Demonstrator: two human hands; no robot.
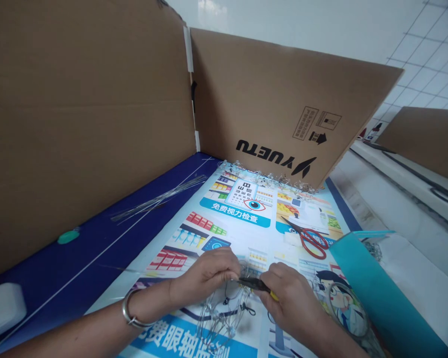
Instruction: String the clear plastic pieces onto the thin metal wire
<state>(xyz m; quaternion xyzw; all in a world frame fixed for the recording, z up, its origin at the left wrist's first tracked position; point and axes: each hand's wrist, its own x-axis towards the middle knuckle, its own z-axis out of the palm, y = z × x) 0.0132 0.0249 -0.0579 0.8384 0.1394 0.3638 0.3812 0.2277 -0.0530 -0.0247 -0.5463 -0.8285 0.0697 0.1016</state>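
My right hand (289, 298) grips a pair of pliers (254, 283) with dark jaws and a yellow part on the handle. The jaws point left and reach the fingertips of my left hand (216, 271). That left hand is closed in a pinch on thin wire. Below and between both hands a tangle of wire (224, 318) with clear beads and small black loops hangs or lies over the printed poster (242, 243); which, I cannot tell. The exact spot where the jaws meet the wire is too small to make out.
Red-handled scissors (313, 242) lie beyond my right hand. A bundle of straight wires (160, 199) rests at left. Beaded wire pieces (272, 179) line the base of the cardboard wall (283, 99). A teal box (388, 293) stands at right, a white case (3, 311) at lower left.
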